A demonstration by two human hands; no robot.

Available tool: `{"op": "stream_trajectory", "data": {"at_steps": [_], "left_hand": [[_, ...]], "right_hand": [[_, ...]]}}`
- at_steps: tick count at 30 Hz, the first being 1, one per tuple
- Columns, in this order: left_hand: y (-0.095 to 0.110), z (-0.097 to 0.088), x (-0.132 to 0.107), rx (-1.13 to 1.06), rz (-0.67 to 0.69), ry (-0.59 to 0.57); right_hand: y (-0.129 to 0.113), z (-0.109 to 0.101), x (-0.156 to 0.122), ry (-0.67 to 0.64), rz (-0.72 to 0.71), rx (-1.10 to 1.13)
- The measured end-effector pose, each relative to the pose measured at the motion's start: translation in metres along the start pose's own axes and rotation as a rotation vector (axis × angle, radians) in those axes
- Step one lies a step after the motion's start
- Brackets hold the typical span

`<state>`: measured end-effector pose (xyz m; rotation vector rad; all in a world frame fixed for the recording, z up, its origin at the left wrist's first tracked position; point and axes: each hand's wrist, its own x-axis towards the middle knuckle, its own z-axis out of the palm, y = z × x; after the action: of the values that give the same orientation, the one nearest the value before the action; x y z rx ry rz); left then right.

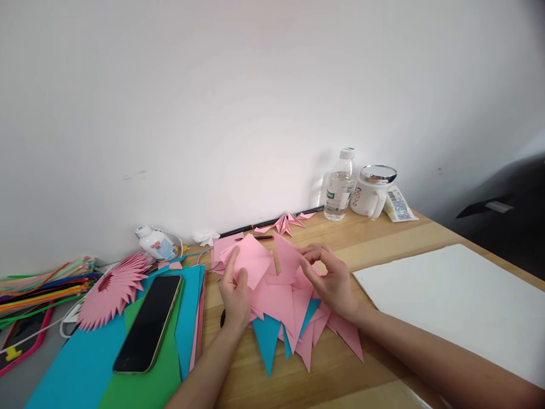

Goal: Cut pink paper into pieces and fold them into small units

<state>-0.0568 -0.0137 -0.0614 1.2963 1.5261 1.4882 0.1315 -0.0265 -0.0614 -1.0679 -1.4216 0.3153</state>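
My left hand point(236, 298) is closed on a small stack of pink paper squares point(254, 262), thumb in front and fingers behind. In a pinch between thumb and forefinger, my right hand point(334, 281) grips the edge of a single pink paper piece point(286, 258), held up just right of the stack. Beneath both hands spreads a loose pile of folded pink paper pieces point(272, 301) on the wooden table point(242, 386). Blue paper triangles point(268, 343) poke out of its near side. Behind the pile lie a few folded pink pointed units point(284, 225).
Left: a phone point(149, 324) on green and blue paper sheets point(76, 369), a pink pleated paper ring point(111, 289), a white bottle point(156, 242) and colourful pipe cleaners point(46, 284). Right: a water bottle point(339, 187), a mug point(369, 196) and a white board point(460, 301). A wall stands behind.
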Motion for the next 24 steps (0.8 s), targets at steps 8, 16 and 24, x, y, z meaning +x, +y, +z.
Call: {"op": "stream_trajectory", "data": {"at_steps": [8,16,24], "left_hand": [[0.016,0.005,-0.016,0.16,0.078,-0.226],[0.008,0.006,-0.015,0.018,0.165,-0.297],[0.01,0.006,-0.016,0.146,0.257,-0.28]], "right_hand": [[0.004,0.0,-0.006,-0.151,-0.492,-0.221],[0.0,0.006,-0.009,-0.4,-0.625,-0.154],[0.004,0.006,-0.01,-0.548,-0.52,-0.124]]}}
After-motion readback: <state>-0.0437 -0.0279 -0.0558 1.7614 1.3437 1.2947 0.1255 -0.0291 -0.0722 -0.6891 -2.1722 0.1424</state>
